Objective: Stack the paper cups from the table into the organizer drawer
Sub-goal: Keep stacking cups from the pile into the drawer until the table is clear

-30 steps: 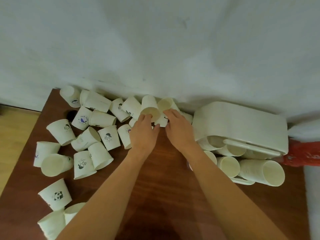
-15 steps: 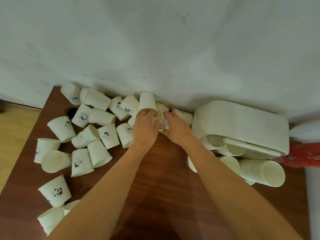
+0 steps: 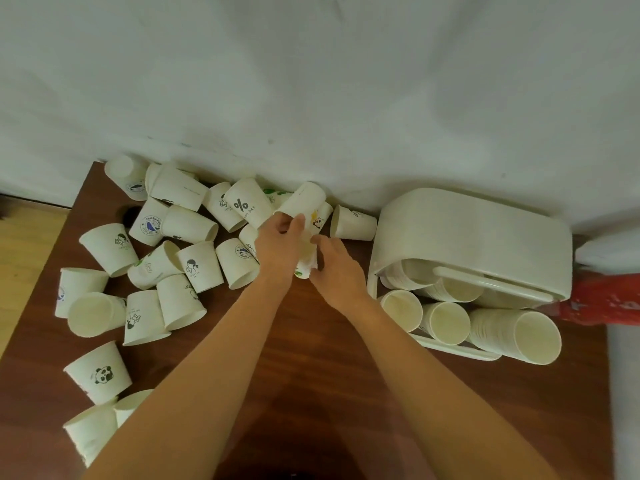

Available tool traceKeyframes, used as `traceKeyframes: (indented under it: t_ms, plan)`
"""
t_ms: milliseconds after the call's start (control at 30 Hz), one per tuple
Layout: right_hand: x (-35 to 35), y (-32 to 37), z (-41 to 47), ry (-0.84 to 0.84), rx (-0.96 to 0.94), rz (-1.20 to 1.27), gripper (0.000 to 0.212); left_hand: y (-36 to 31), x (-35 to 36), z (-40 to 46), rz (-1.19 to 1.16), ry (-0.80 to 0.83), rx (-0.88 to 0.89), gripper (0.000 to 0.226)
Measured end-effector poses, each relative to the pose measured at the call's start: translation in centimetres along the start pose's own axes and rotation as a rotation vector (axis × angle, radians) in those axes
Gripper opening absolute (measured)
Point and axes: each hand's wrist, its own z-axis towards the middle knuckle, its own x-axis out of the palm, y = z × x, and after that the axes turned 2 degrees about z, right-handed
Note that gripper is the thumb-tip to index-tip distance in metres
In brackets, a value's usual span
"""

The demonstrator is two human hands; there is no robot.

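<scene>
The brown wooden surface (image 3: 311,393) runs up to a white wall (image 3: 311,81). On the far left of the organizer (image 3: 474,237), many loose paper cups (image 3: 166,271) lie in a heap. Some stand upside down and some lie on their sides. One near the front edge has a panda face (image 3: 104,375) on it. One at the back, further from the organizer than the hands, has a percent sign (image 3: 241,204).

Closer to the organizer, both bare arms reach in from the front. The left hand (image 3: 278,249) is curled around a tilted cup (image 3: 304,202), with its fingers (image 3: 294,225) pinching the cup near its open end. Just beside it, on the organizer's side, the right hand (image 3: 337,268) has its fingers (image 3: 317,263) bent around a second cup (image 3: 306,261) low between the two hands. The two hands are touching or almost touching; I cannot tell which.

One more cup (image 3: 353,223) lies on its side between the hands and the organizer.

The organizer is white with a rounded top and sits against the wall on the right. Its drawer (image 3: 453,349) is pulled out at the front. Stacks of cups (image 3: 512,334) lie on their sides in it, with their open mouths facing the front. A red thing (image 3: 606,299) sits past the organizer at the right edge.
</scene>
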Motion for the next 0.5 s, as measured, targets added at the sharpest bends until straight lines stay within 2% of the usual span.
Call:
traceKeyframes:
  t_ms: [67, 167, 233, 333, 500]
  plan:
    - [0.5, -0.2, -0.3, -0.005, -0.042, -0.031, 0.045, -0.1, -0.2, 0.4, 0.006, -0.042, 0.006, 0.022]
    - [1.0, -0.2, -0.8, -0.033, -0.036, -0.071, 0.022, -0.6, -0.7, 0.2, 0.051, -0.080, 0.043, 0.017]
    - [1.1, -0.2, -1.5, -0.081, -0.037, -0.064, 0.013, -0.9, -1.3, -0.6, 0.078, -0.090, 0.088, 0.016]
    - [0.4, 0.0, -2.9, -0.163, -0.030, -0.024, 0.008, -1.0, -2.5, -2.1, 0.139, -0.098, 0.188, 0.015]
    - [-1.0, -0.2, -6.8, -0.284, 0.012, 0.073, 0.011, -1.2, -4.0, -5.9, 0.164, -0.102, 0.335, 0.011]
